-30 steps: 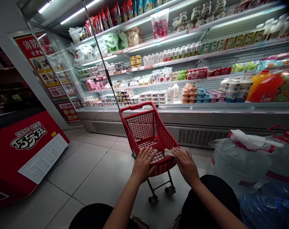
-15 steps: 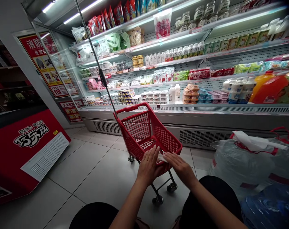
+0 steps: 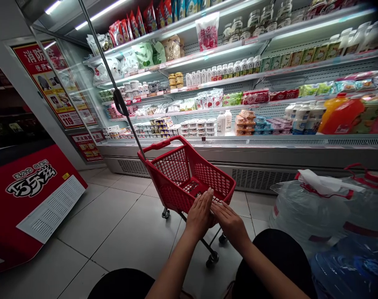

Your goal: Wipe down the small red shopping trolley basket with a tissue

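Note:
A small red shopping cart stands on the tiled floor in the middle of the head view, with a thin pole rising from its handle side. My left hand lies over the near rim of the basket, its fingers straight and side by side. Close on its right, my right hand has its fingers stretched toward the left hand, and the fingertips meet or nearly meet. Whatever is under the palms is hidden. No item shows in the visible part of the basket.
Behind the cart runs a refrigerated shelf unit full of bottles, tubs and bags. Large water bottles in clear wrap and a blue bottle stand at the right. A red freezer is at the left. My knees frame the bottom.
The hands have come closer together, and the white piece visible between them is now out of sight. The cart has turned slightly and shifted left, and the view has moved a little.

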Demonstrator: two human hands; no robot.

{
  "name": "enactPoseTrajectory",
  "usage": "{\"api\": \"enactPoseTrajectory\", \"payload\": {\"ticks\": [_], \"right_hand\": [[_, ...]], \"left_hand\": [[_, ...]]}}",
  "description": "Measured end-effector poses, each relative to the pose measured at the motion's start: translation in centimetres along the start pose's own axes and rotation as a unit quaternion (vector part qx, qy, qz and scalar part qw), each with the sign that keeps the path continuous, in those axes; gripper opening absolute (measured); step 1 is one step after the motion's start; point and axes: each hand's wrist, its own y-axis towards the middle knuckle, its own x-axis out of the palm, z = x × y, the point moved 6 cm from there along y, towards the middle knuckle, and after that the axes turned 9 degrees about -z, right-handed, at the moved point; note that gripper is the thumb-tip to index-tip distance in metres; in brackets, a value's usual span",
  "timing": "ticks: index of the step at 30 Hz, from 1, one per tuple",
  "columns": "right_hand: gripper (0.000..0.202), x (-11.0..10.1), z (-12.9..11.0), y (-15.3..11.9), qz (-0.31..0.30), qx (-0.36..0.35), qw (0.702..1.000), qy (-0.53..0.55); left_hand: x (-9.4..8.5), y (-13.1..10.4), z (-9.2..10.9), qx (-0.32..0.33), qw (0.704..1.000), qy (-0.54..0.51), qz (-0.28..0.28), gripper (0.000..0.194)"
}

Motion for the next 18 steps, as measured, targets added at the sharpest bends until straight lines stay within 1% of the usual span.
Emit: {"api": "enactPoseTrajectory", "payload": {"ticks": [1,3,6,7,8,10,13,15,18], "right_hand": [[0.058,-0.2,0.7,-0.2,-0.008,-0.009,1.000,-0.002],[0.062,-0.6,2.9,-0.7,-0.022,-0.010,1.000,-0.003],[0.062,-1.2,6.3,-1.4,-0.020,0.039,0.999,0.002],[0.061,-1.2,7.1,-1.6,-0.016,0.062,0.998,0.003],[0.059,-1.1,7.5,-1.6,-0.012,0.084,0.996,0.004],[0.054,-0.8,7.6,-1.5,-0.002,0.115,0.993,0.001],[0.050,-0.2,6.5,-0.9,0.004,0.129,0.991,-0.017],[0.051,0.0,5.7,-0.4,0.009,0.134,0.990,-0.031],[0.058,0.1,5.4,0.4,0.016,0.138,0.989,-0.052]], "left_hand": [[-0.3,0.1,-0.7,0.008,1.000,-0.001,-0.005,0.085],[-1.0,0.2,-2.9,0.007,1.000,0.012,-0.015,0.089],[-1.9,-0.1,-7.3,-0.063,0.997,0.036,-0.010,0.087],[-1.8,-0.2,-8.3,-0.073,0.996,0.039,-0.013,0.083],[-1.7,-0.2,-8.8,-0.078,0.996,0.040,-0.017,0.082],[-1.2,0.1,-8.8,-0.088,0.995,0.039,-0.021,0.081],[-0.4,0.8,-7.4,-0.120,0.992,0.034,-0.018,0.086],[-0.1,1.3,-6.3,-0.133,0.990,0.033,-0.017,0.088],[0.2,1.9,-5.1,-0.135,0.990,0.031,-0.014,0.092]]}}
